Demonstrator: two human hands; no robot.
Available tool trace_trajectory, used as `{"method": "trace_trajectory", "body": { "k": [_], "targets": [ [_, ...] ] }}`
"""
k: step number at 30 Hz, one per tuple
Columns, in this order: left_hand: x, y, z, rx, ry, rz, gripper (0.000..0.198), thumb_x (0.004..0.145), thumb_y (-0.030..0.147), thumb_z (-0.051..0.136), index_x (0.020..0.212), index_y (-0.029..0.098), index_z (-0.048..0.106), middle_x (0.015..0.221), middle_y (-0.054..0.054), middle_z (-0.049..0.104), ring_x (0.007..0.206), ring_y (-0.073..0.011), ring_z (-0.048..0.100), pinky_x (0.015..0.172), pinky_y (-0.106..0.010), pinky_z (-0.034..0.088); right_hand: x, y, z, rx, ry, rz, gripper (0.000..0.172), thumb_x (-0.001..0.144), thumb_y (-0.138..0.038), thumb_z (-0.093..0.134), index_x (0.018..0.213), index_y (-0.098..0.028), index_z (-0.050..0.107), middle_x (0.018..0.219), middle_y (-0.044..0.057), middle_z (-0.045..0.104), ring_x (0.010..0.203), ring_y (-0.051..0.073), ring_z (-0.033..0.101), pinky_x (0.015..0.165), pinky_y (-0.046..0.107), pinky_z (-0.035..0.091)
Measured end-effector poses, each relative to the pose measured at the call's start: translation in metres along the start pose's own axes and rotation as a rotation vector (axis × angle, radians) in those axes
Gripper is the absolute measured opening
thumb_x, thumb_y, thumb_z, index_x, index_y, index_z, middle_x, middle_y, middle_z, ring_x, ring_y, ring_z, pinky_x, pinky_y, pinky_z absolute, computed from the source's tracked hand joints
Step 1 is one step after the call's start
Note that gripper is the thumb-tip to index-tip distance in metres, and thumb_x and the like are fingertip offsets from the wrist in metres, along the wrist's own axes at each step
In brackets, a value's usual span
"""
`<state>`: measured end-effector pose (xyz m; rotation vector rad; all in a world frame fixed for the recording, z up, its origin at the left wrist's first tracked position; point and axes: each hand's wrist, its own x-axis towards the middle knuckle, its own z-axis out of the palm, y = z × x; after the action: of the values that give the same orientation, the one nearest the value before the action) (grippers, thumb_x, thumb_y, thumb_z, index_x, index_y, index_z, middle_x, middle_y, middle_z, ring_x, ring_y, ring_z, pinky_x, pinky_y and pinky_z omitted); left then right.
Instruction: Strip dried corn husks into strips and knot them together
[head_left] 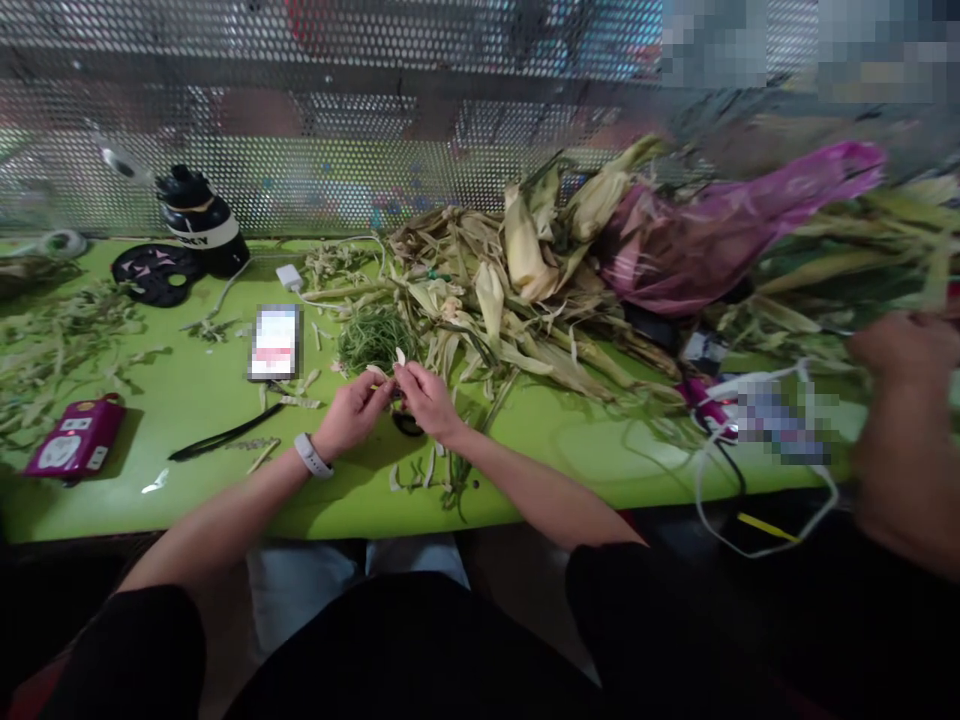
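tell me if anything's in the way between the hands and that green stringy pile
Nothing visible blocks the way: the green stringy pile lies just beyond the left hand and right hand. A small pale piece at the right hand overlaps the pile's edge in view.

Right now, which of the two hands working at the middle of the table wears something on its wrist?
The left hand, the one nearer the phone; a white band circles its wrist. The right hand has a bare wrist.
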<state>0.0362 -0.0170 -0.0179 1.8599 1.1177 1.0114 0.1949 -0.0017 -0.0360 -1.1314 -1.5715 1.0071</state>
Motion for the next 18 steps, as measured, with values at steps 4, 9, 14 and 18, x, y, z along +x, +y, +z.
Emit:
{"method": "trace_trajectory", "body": {
  "k": [4,9,14,18],
  "targets": [
    [0.0011,-0.0001,-0.0012,-0.039,-0.031,0.028,0.025,0.096,0.037,0.049,0.085,0.016,0.058,0.073,-0.002,0.057,0.063,-0.0115,0.05,0.06,-0.024,0.04,-0.0024,0.0008,0.0017,0.035,-0.001,0.022,0.044,0.092,-0.059,0.046,0.069,-0.022,0.041,0.056,-0.005,0.039,0.053,0.011,0.042,0.052,0.024,0.035],
    [0.0032,0.0009,-0.0033,-0.083,-0.059,0.054,0.028,0.094,0.039,0.052,0.081,0.016,0.06,0.075,-0.003,0.059,0.067,-0.012,0.054,0.063,-0.025,0.044,-0.0037,0.0017,0.0027,0.07,0.041,0.062,0.045,0.091,-0.062,0.046,0.07,-0.023,0.044,0.055,-0.005,0.041,0.053,0.011,0.044,0.052,0.024,0.039],
    [-0.0017,0.0009,0.0007,-0.286,-0.15,-0.103,0.038,0.094,0.053,0.049,0.087,0.016,0.057,0.058,0.003,0.054,0.046,-0.0089,0.051,0.049,-0.022,0.043,-0.0064,-0.0011,-0.0013,0.078,0.03,0.097,0.046,0.089,-0.064,0.05,0.068,-0.022,0.045,0.052,-0.006,0.038,0.048,0.011,0.041,0.049,0.024,0.039],
    [-0.0031,0.0015,0.004,-0.474,-0.027,-0.104,0.038,0.085,0.051,0.064,0.096,0.017,0.05,0.064,0.002,0.061,0.054,-0.0109,0.061,0.055,-0.023,0.05,-0.0086,-0.0009,-0.0048,0.031,0.023,0.086,0.048,0.087,-0.065,0.051,0.066,-0.022,0.044,0.051,-0.006,0.038,0.048,0.01,0.039,0.049,0.024,0.038]
  ]
}}
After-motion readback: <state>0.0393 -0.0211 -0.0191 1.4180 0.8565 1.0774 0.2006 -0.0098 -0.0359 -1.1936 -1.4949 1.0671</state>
